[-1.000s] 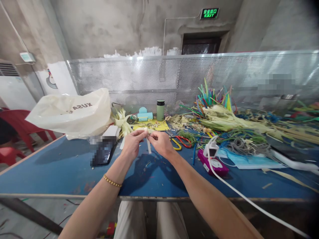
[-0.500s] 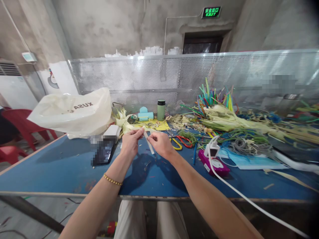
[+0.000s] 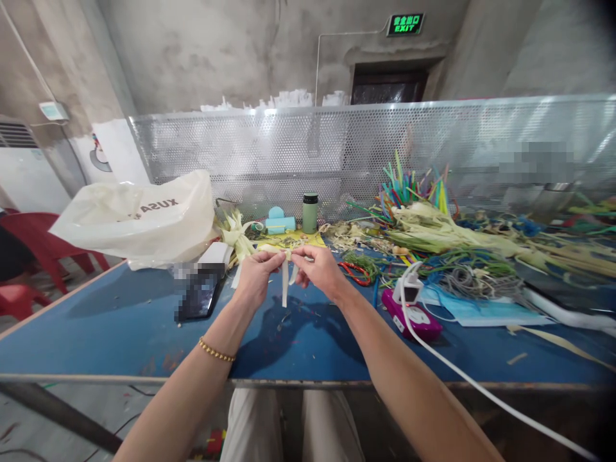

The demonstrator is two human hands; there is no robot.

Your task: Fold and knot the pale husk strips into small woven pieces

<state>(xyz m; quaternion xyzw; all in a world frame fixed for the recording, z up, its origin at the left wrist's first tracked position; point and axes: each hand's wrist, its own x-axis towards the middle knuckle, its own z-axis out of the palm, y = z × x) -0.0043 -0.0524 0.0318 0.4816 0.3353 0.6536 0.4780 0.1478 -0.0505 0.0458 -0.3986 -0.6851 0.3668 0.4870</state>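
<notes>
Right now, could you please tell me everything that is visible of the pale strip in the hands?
The pale strip is thin, narrow and whitish, perhaps plant husk. The left hand and right hand pinch it at the fingertips, above the blue table. One length hangs nearly straight down between the hands; a shorter pale end shows beside the right fingers. The fingers hide the middle, so I cannot tell whether it is all one piece.

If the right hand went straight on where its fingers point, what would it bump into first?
Probably the left hand: its fingers lie just across from those of the right hand, by the pale strip. Depth is hard to judge from this one view.
</notes>
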